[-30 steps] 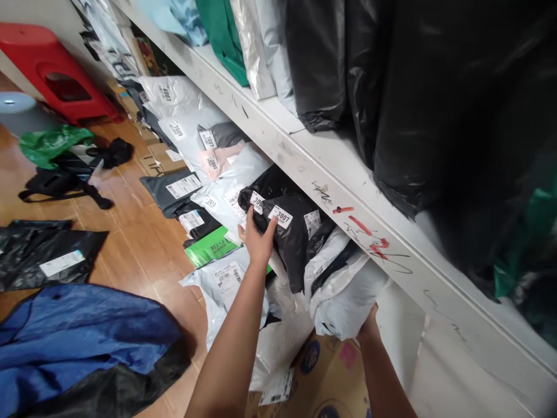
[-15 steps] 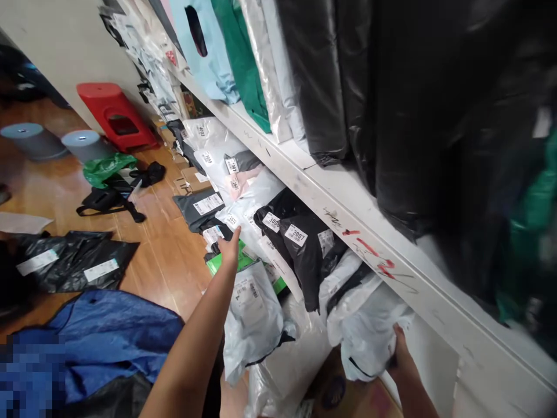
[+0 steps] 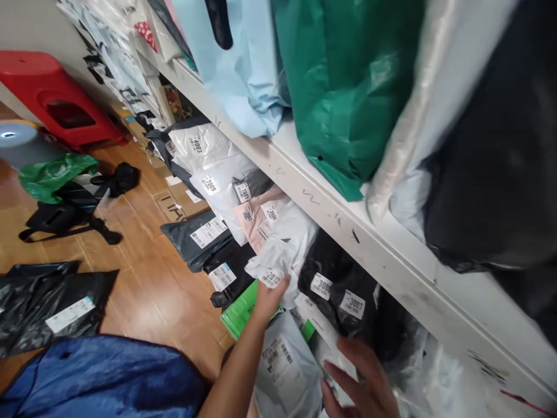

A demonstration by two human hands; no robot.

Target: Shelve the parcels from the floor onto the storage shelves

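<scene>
My left hand point(image 3: 268, 296) reaches up to a white parcel bag point(image 3: 287, 249) with a numbered label and touches its lower corner, fingers curled against it. Just under that hand lies a green parcel point(image 3: 240, 310). My right hand point(image 3: 363, 383) is low at the bottom edge, fingers spread over a clear plastic bag point(image 3: 324, 339), close to two black parcels point(image 3: 348, 290) labelled 3006 and 3007. All of these parcels are stacked under a white shelf point(image 3: 331, 215).
Light blue point(image 3: 243, 69), green point(image 3: 348, 87), silver and black bags stand on the shelf above. More labelled parcels point(image 3: 209, 168) line the floor under it. A blue bag point(image 3: 104, 377), black bags point(image 3: 47, 302), a green bag point(image 3: 47, 174) and a red stool point(image 3: 52, 93) lie on the wooden floor.
The view has swung left along the shelf. My left hand left the black 3007 parcel and moved to the white one. My right hand let go of the white bag and opened.
</scene>
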